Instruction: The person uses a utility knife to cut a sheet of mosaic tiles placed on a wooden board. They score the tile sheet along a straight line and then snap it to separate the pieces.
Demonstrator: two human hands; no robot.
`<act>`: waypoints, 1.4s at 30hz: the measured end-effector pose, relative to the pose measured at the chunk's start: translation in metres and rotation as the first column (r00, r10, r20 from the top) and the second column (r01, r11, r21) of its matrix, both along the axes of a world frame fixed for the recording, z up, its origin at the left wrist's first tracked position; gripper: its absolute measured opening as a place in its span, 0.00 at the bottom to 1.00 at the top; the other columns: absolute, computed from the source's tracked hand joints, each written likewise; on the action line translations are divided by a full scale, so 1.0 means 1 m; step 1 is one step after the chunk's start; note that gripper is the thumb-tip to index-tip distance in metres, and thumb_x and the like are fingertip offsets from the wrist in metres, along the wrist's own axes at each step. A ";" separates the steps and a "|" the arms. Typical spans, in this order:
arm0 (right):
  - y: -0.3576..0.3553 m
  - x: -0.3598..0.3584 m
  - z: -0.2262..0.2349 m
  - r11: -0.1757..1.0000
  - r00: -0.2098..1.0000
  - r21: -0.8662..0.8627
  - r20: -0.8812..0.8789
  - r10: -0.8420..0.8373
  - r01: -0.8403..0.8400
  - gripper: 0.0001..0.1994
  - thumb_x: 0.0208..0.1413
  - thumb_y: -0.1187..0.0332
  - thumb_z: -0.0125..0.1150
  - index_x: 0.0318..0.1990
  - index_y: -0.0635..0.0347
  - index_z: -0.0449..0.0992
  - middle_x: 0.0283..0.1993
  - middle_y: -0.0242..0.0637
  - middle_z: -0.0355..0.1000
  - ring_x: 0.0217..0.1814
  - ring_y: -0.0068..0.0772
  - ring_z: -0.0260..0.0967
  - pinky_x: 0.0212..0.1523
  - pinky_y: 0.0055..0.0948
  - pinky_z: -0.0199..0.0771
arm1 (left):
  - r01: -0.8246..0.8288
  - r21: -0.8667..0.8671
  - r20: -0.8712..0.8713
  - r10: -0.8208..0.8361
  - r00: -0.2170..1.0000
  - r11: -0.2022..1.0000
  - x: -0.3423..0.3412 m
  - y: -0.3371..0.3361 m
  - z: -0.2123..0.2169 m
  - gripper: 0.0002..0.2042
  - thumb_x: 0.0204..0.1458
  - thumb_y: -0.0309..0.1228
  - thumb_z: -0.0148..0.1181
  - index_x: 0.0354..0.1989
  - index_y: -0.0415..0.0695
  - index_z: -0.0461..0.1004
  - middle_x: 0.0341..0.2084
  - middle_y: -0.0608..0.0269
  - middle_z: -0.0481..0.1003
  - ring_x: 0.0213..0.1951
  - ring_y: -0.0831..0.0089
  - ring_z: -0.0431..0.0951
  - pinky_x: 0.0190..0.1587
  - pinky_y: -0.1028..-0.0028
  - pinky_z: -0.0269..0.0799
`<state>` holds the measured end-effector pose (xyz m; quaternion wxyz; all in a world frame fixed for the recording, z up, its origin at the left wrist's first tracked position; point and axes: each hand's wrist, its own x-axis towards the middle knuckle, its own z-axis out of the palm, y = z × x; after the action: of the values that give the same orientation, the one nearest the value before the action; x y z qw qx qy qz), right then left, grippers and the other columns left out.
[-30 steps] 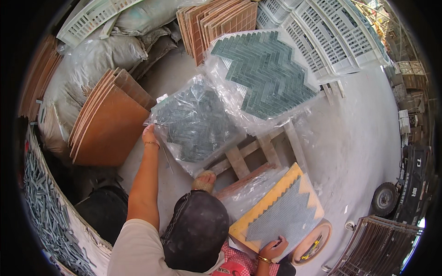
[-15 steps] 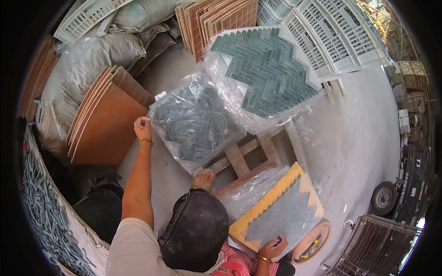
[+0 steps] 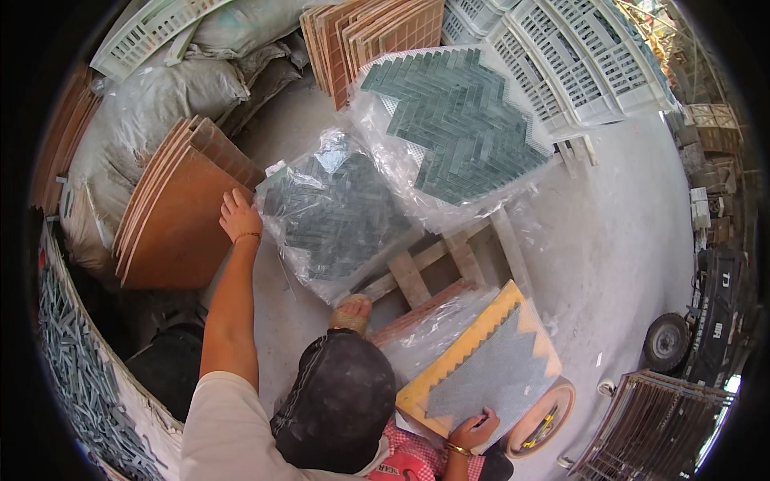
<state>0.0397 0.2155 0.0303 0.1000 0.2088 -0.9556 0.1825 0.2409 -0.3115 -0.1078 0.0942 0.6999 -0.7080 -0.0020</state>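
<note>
My left hand (image 3: 239, 216) is open, fingers spread, beside a stack of brown boards (image 3: 178, 220) and the left corner of a herringbone mosaic tile sheet (image 3: 337, 216) under clear plastic film. Nothing shows in its grasp. Low on the right, my right hand (image 3: 473, 430) rests on a grey mesh-backed mosaic sheet (image 3: 481, 365), its fingers slightly bent and apart. That sheet lies on a yellow-orange board (image 3: 457, 346) with a zigzag edge. A larger green herringbone mosaic sheet (image 3: 461, 120) lies farther off on plastic film.
Brown boards (image 3: 373, 36) and white plastic crates (image 3: 577, 60) stand at the back. Full sacks (image 3: 152, 112) line the left. A container of loose tile strips (image 3: 80, 369) is at lower left. A wooden pallet (image 3: 409, 279), a round tub (image 3: 561, 409) and a wheeled vehicle (image 3: 667, 341) are also here.
My left hand has gone from pinched fingers at the plastic-covered sheet's corner to spread fingers, a little left and up. The right hand stays on the mesh-backed sheet. The view has shifted slightly.
</note>
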 end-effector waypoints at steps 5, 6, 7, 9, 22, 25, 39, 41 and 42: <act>0.009 -0.003 -0.010 0.996 0.991 0.013 -0.100 0.084 -0.083 0.09 0.49 0.76 0.42 0.35 0.72 0.67 0.31 0.49 0.63 0.32 0.46 0.61 0.33 0.35 0.61 | 0.511 0.173 -0.049 -0.511 0.858 0.842 -0.042 0.046 -0.018 0.32 0.48 0.46 0.53 0.63 0.62 0.49 0.65 0.64 0.42 0.65 0.58 0.40 0.60 0.45 0.38; 0.010 -0.004 -0.010 0.997 0.991 0.012 -0.106 0.082 -0.081 0.09 0.49 0.76 0.41 0.35 0.72 0.67 0.31 0.49 0.63 0.32 0.46 0.61 0.33 0.35 0.61 | 0.509 0.225 -0.044 -0.513 0.857 0.831 -0.047 0.049 -0.024 0.33 0.48 0.49 0.52 0.63 0.63 0.48 0.65 0.65 0.40 0.66 0.58 0.38 0.60 0.44 0.36; 0.011 -0.005 -0.010 0.997 0.990 0.012 -0.113 0.079 -0.079 0.09 0.49 0.76 0.41 0.35 0.72 0.67 0.31 0.49 0.63 0.32 0.46 0.61 0.33 0.35 0.61 | 0.506 0.276 -0.039 -0.517 0.855 0.817 -0.052 0.048 -0.030 0.34 0.47 0.52 0.51 0.63 0.65 0.47 0.66 0.66 0.38 0.66 0.57 0.37 0.60 0.43 0.35; 0.009 -0.003 -0.011 0.998 0.996 0.002 -0.072 0.059 -0.059 0.09 0.49 0.76 0.41 0.35 0.72 0.67 0.31 0.49 0.63 0.32 0.46 0.61 0.33 0.35 0.61 | 0.507 0.302 -0.013 -0.529 0.849 0.807 -0.062 0.039 -0.036 0.36 0.46 0.58 0.48 0.64 0.68 0.44 0.66 0.66 0.36 0.66 0.56 0.34 0.60 0.41 0.33; 0.005 -0.005 -0.007 0.998 0.997 -0.047 -0.056 0.043 -0.046 0.09 0.45 0.78 0.42 0.34 0.69 0.68 0.28 0.46 0.62 0.27 0.42 0.59 0.29 0.33 0.60 | 0.830 0.082 -0.117 -0.822 0.558 0.552 -0.114 0.089 -0.007 0.37 0.42 0.45 0.59 0.63 0.61 0.50 0.66 0.62 0.38 0.66 0.56 0.37 0.58 0.41 0.38; 0.009 -0.007 -0.008 0.998 0.996 -0.029 -0.070 0.061 -0.063 0.10 0.44 0.79 0.42 0.34 0.69 0.68 0.28 0.45 0.62 0.26 0.40 0.58 0.29 0.31 0.60 | 0.856 0.138 -0.136 -0.846 0.515 0.499 -0.138 0.101 -0.021 0.36 0.42 0.48 0.58 0.63 0.62 0.51 0.66 0.64 0.39 0.66 0.56 0.37 0.58 0.40 0.38; 0.009 -0.002 -0.010 0.999 0.999 -0.044 -0.037 -0.007 0.006 0.09 0.43 0.75 0.45 0.32 0.67 0.69 0.25 0.46 0.62 0.26 0.45 0.59 0.28 0.38 0.59 | 0.874 0.247 -0.113 -0.883 0.456 0.419 -0.162 0.121 -0.040 0.37 0.42 0.52 0.57 0.62 0.64 0.51 0.66 0.67 0.38 0.66 0.53 0.33 0.56 0.34 0.34; 0.008 0.001 -0.011 0.998 0.999 -0.061 -0.034 -0.014 0.012 0.09 0.43 0.75 0.45 0.32 0.67 0.69 0.26 0.46 0.63 0.26 0.46 0.60 0.28 0.37 0.60 | 0.859 0.274 -0.099 -0.876 0.473 0.433 -0.164 0.118 -0.038 0.37 0.42 0.52 0.57 0.62 0.65 0.51 0.66 0.67 0.38 0.66 0.53 0.33 0.56 0.35 0.33; 0.007 0.001 -0.011 0.998 0.999 -0.062 -0.033 0.002 -0.004 0.09 0.43 0.75 0.45 0.32 0.67 0.70 0.26 0.46 0.63 0.26 0.46 0.60 0.28 0.37 0.60 | 0.854 0.284 -0.100 -0.872 0.480 0.437 -0.165 0.118 -0.038 0.37 0.42 0.52 0.57 0.62 0.65 0.51 0.66 0.66 0.38 0.66 0.53 0.33 0.56 0.35 0.33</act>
<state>0.0411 0.2229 0.0189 0.1221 0.2103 -0.9473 0.2087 0.0760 -0.1937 -0.1458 -0.0473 0.2465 -0.9587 -0.1340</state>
